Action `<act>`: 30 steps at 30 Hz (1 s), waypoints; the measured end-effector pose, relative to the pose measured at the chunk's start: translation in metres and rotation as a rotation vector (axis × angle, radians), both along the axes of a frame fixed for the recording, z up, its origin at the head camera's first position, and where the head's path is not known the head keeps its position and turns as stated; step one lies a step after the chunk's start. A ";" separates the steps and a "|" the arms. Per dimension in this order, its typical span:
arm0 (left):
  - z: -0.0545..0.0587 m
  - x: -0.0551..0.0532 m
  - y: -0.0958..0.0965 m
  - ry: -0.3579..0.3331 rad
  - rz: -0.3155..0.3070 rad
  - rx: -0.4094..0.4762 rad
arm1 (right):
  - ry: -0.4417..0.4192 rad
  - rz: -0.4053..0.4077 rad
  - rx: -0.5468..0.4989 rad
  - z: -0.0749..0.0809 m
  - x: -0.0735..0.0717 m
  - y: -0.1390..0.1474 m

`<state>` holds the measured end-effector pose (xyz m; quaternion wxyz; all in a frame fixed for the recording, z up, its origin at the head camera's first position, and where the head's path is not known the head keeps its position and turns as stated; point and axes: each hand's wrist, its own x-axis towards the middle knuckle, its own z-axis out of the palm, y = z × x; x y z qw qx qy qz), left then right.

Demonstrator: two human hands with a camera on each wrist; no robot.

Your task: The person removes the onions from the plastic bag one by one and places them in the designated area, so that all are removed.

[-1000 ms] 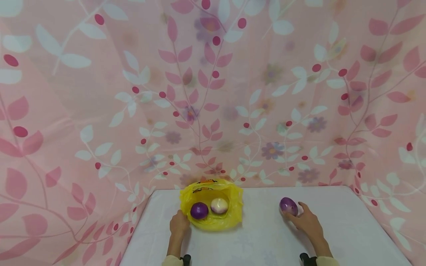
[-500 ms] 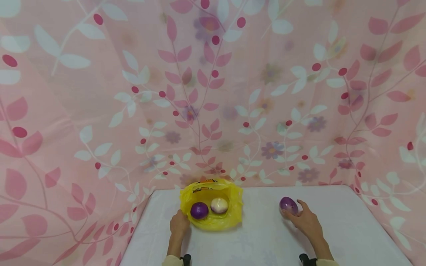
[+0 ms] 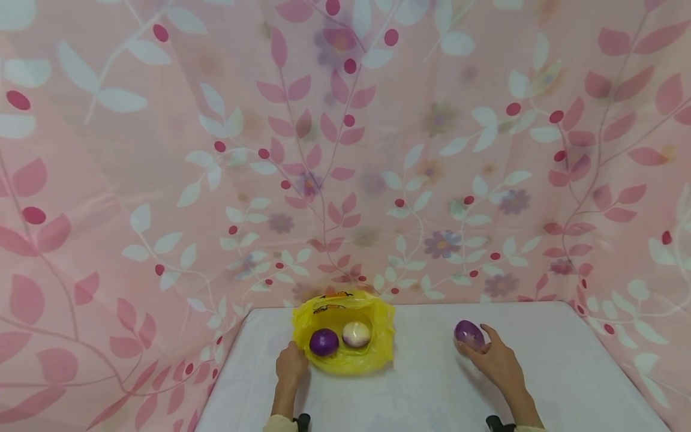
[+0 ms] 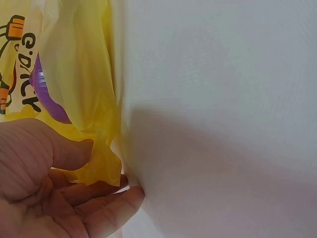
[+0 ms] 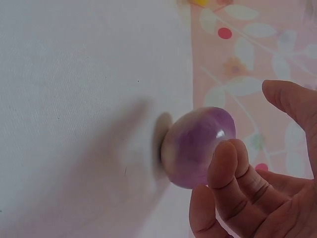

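Note:
My left hand (image 3: 291, 362) pinches the left edge of a yellow plastic bag (image 3: 381, 336), its thumb on top of the film in the left wrist view. Inside the bag's mouth sit a deep purple onion (image 3: 324, 342) and a mostly white onion (image 3: 355, 334), both glossy. On the table to the right, a purple onion (image 3: 468, 335) with a pale underside stands beside my right hand (image 3: 496, 359). In the right wrist view, loosely bent fingers (image 5: 223, 166) overlap that onion (image 5: 195, 144), and the thumb is spread well apart from it.
A white cloth covers the table (image 3: 421, 384). Pink curtains (image 3: 345, 150) printed with leaves and flowers hang behind the table and along both sides. The bag stands close to the back edge.
The raised digit of my right hand has shifted slightly away from the onion. My left hand, the bag and the onions show no visible movement.

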<state>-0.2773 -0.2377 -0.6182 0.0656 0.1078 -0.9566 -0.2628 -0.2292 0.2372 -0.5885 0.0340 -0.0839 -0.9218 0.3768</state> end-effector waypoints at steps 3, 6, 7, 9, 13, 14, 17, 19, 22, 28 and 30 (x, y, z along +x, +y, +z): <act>0.000 0.001 0.000 0.003 0.002 -0.002 | 0.008 0.000 0.006 0.000 0.001 -0.001; 0.002 0.002 0.000 -0.002 0.002 0.005 | 0.006 0.000 0.010 0.000 0.003 -0.003; 0.003 0.003 0.000 -0.001 -0.001 0.006 | 0.004 -0.002 0.012 0.000 0.003 -0.004; 0.004 0.005 0.000 -0.004 -0.003 0.006 | 0.003 -0.004 0.014 0.000 0.004 -0.006; 0.005 0.007 0.001 0.003 -0.009 0.004 | -0.001 -0.006 0.017 0.000 0.006 -0.008; 0.005 0.007 0.001 0.002 -0.009 0.005 | -0.003 -0.005 0.017 0.000 0.006 -0.009; 0.004 0.006 0.001 -0.003 -0.003 0.010 | -0.002 0.002 0.012 0.000 0.007 -0.011; 0.004 0.005 0.000 -0.006 0.002 0.010 | 0.004 0.007 0.007 0.000 0.007 -0.013; 0.004 0.004 0.000 0.001 0.003 0.013 | 0.012 0.009 0.002 0.001 0.009 -0.016; 0.004 0.004 0.001 0.001 0.000 0.017 | 0.018 0.009 -0.011 0.004 0.011 -0.019; 0.003 0.003 0.001 -0.004 0.003 0.019 | 0.024 0.009 -0.006 0.006 0.012 -0.020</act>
